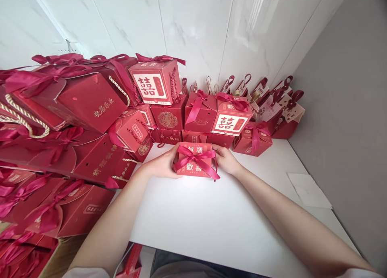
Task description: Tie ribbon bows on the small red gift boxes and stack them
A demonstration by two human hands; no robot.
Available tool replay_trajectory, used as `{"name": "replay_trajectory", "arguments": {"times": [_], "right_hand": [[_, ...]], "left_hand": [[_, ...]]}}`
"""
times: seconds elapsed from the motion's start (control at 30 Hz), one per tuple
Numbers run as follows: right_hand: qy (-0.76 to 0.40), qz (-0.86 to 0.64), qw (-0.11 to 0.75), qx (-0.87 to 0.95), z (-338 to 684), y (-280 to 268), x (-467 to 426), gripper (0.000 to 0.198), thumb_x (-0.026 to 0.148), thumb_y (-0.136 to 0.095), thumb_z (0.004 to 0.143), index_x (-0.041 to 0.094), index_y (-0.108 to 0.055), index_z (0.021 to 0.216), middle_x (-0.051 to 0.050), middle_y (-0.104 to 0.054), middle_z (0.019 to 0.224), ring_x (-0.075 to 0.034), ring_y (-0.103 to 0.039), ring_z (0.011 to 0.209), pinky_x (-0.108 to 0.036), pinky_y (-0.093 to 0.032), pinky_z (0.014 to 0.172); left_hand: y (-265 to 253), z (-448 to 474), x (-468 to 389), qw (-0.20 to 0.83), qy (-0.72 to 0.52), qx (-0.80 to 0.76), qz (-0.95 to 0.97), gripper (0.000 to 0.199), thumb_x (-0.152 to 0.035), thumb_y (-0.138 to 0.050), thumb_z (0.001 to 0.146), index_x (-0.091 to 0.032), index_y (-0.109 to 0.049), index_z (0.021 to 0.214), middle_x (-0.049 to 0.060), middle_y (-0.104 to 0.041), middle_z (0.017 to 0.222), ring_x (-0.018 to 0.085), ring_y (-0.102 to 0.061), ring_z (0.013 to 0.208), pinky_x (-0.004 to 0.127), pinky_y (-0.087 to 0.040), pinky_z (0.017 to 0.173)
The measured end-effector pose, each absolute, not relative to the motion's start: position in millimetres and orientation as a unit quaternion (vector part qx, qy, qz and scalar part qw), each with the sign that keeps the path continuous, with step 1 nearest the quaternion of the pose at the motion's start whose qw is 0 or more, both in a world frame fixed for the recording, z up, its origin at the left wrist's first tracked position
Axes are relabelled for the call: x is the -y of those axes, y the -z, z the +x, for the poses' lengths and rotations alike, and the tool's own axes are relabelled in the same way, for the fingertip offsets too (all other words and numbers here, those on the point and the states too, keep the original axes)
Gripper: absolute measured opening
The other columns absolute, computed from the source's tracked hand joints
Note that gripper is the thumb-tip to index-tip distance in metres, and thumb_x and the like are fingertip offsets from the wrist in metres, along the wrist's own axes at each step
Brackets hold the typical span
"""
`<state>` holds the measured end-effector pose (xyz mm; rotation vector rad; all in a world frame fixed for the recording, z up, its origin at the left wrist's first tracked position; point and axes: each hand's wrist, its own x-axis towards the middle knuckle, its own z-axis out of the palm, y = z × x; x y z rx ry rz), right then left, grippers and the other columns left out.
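Note:
Between my two hands is a small red gift box [198, 172] with gold and white characters on its top. A dark pink ribbon [196, 159] is tied in a bow across it, its tails hanging over the near edge. My left hand [165, 162] grips the box's left side, fingers partly hidden behind it. On the opposite side, my right hand [227, 160] holds the box near its far right corner. Just beyond stands a row of stacked red gift boxes [200, 113], also tied with ribbons.
Larger red gift boxes [90, 102] with rope handles are piled high at the left. Gift bags with ribbon loops [269, 108] stand at the back right. White paper [308, 189] lies on the white table [217, 217] by the grey partition [341, 121]. A marble-patterned wall [193, 28] rises behind.

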<state>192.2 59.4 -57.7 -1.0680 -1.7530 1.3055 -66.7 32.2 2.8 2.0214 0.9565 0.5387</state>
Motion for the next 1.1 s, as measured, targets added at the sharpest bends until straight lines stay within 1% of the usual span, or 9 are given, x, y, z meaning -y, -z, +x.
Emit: {"name": "replay_trajectory", "arguments": {"times": [0.07, 0.13, 0.33, 0.57, 0.7, 0.87, 1.1], "right_hand": [[-0.496, -0.41, 0.345, 0.684, 192, 57, -58, 0.017, 0.029, -0.045, 0.085, 0.02, -0.059, 0.087, 0.002, -0.062, 0.068, -0.015, -0.057, 0.057, -0.027, -0.047, 0.057], [-0.483, -0.409, 0.343, 0.695, 192, 58, -58, 0.016, 0.025, -0.046, 0.082, 0.019, -0.06, 0.085, 0.002, -0.063, 0.069, -0.015, -0.057, 0.059, -0.027, -0.046, 0.059], [-0.437, -0.416, 0.349, 0.717, 192, 64, -59, 0.019, 0.021, -0.046, 0.081, 0.018, -0.064, 0.086, 0.0, -0.066, 0.074, -0.016, -0.058, 0.067, -0.026, -0.046, 0.065], [-0.421, -0.416, 0.349, 0.727, 192, 69, -61, 0.021, 0.018, -0.044, 0.08, 0.018, -0.064, 0.086, 0.001, -0.064, 0.071, -0.014, -0.057, 0.064, -0.024, -0.044, 0.063], [-0.414, -0.412, 0.352, 0.731, 192, 68, -61, 0.021, 0.017, -0.044, 0.081, 0.018, -0.065, 0.085, 0.0, -0.066, 0.075, -0.016, -0.06, 0.069, -0.025, -0.045, 0.067], [-0.406, -0.413, 0.355, 0.733, 191, 67, -61, 0.021, 0.016, -0.044, 0.08, 0.017, -0.065, 0.084, -0.001, -0.067, 0.075, -0.017, -0.062, 0.071, -0.026, -0.047, 0.069], [-0.4, -0.415, 0.355, 0.736, 192, 68, -61, 0.02, 0.015, -0.044, 0.08, 0.018, -0.064, 0.082, 0.0, -0.067, 0.075, -0.017, -0.063, 0.071, -0.026, -0.047, 0.07]], "left_hand": [[-5, -64, -32, 0.399, -0.24, -0.382, 0.799, 0.085, -0.022, -0.082, 0.06, -0.02, -0.041, 0.134, 0.016, -0.052, 0.135, 0.032, -0.051, 0.128, 0.039, -0.046, 0.102], [-7, -61, -31, 0.394, -0.252, -0.384, 0.796, 0.089, -0.024, -0.083, 0.06, -0.021, -0.038, 0.137, 0.017, -0.05, 0.138, 0.031, -0.049, 0.131, 0.039, -0.045, 0.104], [-10, -60, -30, 0.402, -0.249, -0.371, 0.799, 0.08, -0.026, -0.081, 0.065, -0.02, -0.041, 0.134, 0.016, -0.051, 0.138, 0.03, -0.052, 0.128, 0.039, -0.045, 0.105], [-6, -63, -32, 0.392, -0.229, -0.378, 0.807, 0.085, -0.028, -0.08, 0.067, -0.024, -0.035, 0.139, 0.012, -0.046, 0.143, 0.031, -0.045, 0.134, 0.04, -0.042, 0.109], [-4, -64, -32, 0.384, -0.229, -0.377, 0.811, 0.085, -0.029, -0.079, 0.068, -0.025, -0.034, 0.14, 0.011, -0.045, 0.144, 0.031, -0.044, 0.135, 0.04, -0.042, 0.11], [-5, -63, -32, 0.38, -0.231, -0.369, 0.816, 0.084, -0.027, -0.079, 0.068, -0.024, -0.035, 0.139, 0.012, -0.046, 0.143, 0.032, -0.044, 0.135, 0.042, -0.042, 0.109], [-7, -63, -31, 0.378, -0.238, -0.363, 0.818, 0.083, -0.021, -0.077, 0.068, -0.024, -0.034, 0.139, 0.011, -0.047, 0.142, 0.03, -0.047, 0.132, 0.042, -0.042, 0.109]]}}
